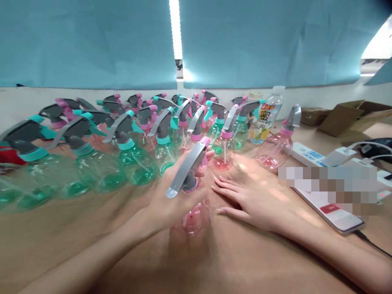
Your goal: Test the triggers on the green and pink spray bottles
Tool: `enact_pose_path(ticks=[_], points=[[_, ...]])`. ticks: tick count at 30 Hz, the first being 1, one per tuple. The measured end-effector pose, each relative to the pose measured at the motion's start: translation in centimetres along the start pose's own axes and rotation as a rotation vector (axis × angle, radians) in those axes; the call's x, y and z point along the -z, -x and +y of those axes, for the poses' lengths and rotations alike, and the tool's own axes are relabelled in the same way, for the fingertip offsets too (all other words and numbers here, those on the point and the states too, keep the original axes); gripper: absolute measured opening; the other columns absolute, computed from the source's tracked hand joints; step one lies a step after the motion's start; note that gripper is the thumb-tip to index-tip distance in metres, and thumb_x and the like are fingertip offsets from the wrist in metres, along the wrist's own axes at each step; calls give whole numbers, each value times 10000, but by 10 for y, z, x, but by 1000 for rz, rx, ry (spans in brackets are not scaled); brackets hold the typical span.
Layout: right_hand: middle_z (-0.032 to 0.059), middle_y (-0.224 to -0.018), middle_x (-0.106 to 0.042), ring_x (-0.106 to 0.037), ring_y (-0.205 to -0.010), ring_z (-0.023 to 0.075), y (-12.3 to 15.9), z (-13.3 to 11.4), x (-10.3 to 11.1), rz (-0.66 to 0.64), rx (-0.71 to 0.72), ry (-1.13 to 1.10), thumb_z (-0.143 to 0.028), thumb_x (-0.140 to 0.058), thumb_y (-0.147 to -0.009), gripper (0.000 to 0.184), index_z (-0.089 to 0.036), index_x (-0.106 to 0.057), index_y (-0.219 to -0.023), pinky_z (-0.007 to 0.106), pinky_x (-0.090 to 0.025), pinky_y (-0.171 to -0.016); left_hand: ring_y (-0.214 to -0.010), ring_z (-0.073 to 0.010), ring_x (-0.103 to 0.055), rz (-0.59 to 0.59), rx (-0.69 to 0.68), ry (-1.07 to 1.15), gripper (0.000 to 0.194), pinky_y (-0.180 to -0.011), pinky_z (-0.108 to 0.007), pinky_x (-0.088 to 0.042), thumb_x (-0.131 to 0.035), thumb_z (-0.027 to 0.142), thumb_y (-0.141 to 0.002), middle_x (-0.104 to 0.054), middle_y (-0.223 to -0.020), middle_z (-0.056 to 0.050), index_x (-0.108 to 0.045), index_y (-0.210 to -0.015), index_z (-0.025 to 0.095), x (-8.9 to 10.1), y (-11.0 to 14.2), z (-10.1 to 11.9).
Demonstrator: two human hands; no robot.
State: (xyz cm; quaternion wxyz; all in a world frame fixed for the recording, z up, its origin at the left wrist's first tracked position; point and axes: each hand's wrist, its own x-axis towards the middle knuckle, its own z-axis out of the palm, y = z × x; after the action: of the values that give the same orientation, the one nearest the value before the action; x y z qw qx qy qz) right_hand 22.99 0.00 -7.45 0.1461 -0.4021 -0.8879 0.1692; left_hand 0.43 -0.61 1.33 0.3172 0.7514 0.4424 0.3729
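My left hand (174,192) is wrapped round the neck of a pink spray bottle (192,218) with a grey and pink trigger head. That bottle is upright in front of me, and the fingers partly hide its neck. My right hand (245,198) lies flat on the brown table (232,261), palm down with fingers stretched out, holding nothing. Just beyond its fingertips stands another pink spray bottle (222,153). Several green spray bottles (136,165) with turquoise collars line up to the left of my left hand.
More spray bottles crowd the back. A labelled drink bottle (268,116) stands behind a separate pink spray bottle (275,149). To the right lie a white power strip (306,153) with plugs, a phone (339,216) on a cable and an open cardboard box (346,120).
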Motion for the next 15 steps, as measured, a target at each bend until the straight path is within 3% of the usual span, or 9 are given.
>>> enact_pose_path(ticks=[5,8,15], points=[[95,-1525,-392,-343,-1420,309,-1,-1,1,-19,-4,16,-566,-478,-953,625,-186,-461,-1450,527,-307,-1162,-771,-164,-586,5,-8,8,573,-653,-264,-508,-514,192,-697,-666,-978,-25,-549,-1266,248,1,-1,2],[94,-1531,-378,-335,-1425,298,-1,-2,2,-45,-14,42,-580,-452,-958,645,-162,-457,-1449,507,-314,-1162,-699,-154,-558,-8,14,0,597,-646,-276,-508,-521,208,-700,-662,-937,-20,-526,-1295,261,1,-1,1],[85,-1530,-380,-341,-1420,306,0,0,0,-19,-9,9,-552,-488,-954,617,-208,-441,-1463,518,-318,-1158,-672,-145,-549,-12,35,9,520,-626,-260,-496,-509,229,-705,-612,-870,-2,-535,-1224,232,1,0,3]])
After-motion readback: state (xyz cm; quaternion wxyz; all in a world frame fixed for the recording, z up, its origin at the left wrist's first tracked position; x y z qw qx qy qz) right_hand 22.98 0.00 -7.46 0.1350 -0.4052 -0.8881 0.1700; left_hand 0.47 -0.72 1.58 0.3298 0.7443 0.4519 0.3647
